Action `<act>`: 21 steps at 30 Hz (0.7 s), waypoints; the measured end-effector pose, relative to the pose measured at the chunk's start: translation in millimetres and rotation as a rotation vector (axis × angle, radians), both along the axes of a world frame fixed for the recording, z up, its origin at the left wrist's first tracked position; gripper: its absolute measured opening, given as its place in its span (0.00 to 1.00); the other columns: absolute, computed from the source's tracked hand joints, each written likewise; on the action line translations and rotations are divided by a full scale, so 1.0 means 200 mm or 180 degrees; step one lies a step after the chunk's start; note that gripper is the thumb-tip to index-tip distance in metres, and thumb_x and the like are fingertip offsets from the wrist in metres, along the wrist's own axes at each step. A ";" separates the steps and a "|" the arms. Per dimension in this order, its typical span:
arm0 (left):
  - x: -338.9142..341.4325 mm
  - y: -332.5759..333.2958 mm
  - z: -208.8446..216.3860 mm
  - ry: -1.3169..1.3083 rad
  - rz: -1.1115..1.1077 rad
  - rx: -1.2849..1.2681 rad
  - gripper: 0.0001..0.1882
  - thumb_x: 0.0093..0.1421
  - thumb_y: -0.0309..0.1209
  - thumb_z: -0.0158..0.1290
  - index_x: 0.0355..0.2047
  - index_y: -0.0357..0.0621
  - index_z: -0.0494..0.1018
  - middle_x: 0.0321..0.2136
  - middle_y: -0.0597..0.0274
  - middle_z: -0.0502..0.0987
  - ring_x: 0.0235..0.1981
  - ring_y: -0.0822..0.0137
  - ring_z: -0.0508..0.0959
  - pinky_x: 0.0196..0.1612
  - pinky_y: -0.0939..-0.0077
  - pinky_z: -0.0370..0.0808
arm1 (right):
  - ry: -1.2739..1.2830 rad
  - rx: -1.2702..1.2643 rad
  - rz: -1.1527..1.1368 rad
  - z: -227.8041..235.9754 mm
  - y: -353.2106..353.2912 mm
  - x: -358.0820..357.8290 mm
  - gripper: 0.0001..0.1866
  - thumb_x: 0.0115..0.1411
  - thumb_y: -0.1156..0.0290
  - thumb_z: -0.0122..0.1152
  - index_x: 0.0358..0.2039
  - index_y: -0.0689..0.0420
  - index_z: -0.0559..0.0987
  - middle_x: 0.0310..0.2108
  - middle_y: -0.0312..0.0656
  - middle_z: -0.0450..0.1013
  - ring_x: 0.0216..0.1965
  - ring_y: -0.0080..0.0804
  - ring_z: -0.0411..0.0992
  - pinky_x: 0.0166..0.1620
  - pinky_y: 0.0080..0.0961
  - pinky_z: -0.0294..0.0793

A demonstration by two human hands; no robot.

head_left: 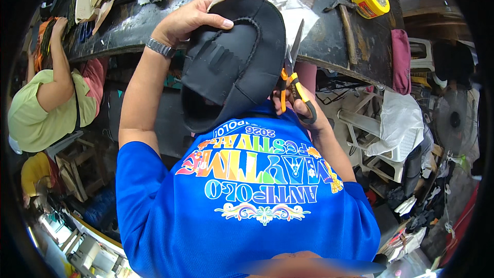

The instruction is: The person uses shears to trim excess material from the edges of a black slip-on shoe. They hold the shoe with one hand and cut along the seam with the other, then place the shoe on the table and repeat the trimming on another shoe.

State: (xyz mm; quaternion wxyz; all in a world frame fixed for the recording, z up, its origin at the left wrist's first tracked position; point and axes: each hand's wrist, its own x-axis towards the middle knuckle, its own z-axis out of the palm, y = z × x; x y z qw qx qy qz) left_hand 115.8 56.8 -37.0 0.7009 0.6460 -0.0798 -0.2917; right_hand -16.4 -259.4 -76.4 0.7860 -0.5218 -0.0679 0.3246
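Observation:
A black shoe upper (260,51) with a curved, raised seam is held up over the near edge of the table, its open end toward me. My left hand (182,22) grips its far left side, thumb pressed on top and the other fingers hidden beneath. At its right side my right hand (304,102) holds scissors (292,64) by their orange and black handles. The blades point away from me and stand slightly apart, close beside the upper's right edge. Whether they touch it I cannot tell.
On the dark table (329,54) lie white sheet material (298,5), a hammer (349,36) and a yellow tub (370,1). A maroon cloth (401,62) hangs at its right corner. White plastic stools (396,146) stand right. At left, a person in light green (49,105) works.

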 end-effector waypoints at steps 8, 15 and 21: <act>-0.03 -0.04 0.03 0.0120 0.0118 -0.0272 0.23 0.52 0.25 0.62 0.50 0.38 0.74 0.37 0.66 0.80 0.35 0.78 0.78 0.43 0.82 0.75 | -0.0271 -0.0713 -0.0411 -0.02 0.00 0.02 0.26 0.55 0.57 0.72 0.45 0.56 0.68 0.27 0.32 0.69 0.25 0.14 0.65 0.29 0.13 0.65; -0.01 -0.03 0.03 0.0090 0.0077 -0.0088 0.23 0.52 0.25 0.62 0.50 0.39 0.74 0.36 0.66 0.80 0.34 0.78 0.79 0.43 0.82 0.75 | -0.0074 -0.0773 -0.0516 -0.02 -0.03 0.01 0.28 0.51 0.53 0.74 0.41 0.57 0.70 0.25 0.32 0.68 0.22 0.14 0.65 0.23 0.09 0.65; 0.02 0.00 0.00 0.0050 -0.0033 0.0038 0.26 0.51 0.24 0.63 0.53 0.37 0.72 0.39 0.65 0.80 0.36 0.77 0.78 0.47 0.82 0.74 | 0.0127 -0.0652 -0.0233 -0.02 -0.08 0.01 0.31 0.48 0.49 0.75 0.41 0.58 0.71 0.21 0.32 0.67 0.20 0.14 0.65 0.21 0.09 0.63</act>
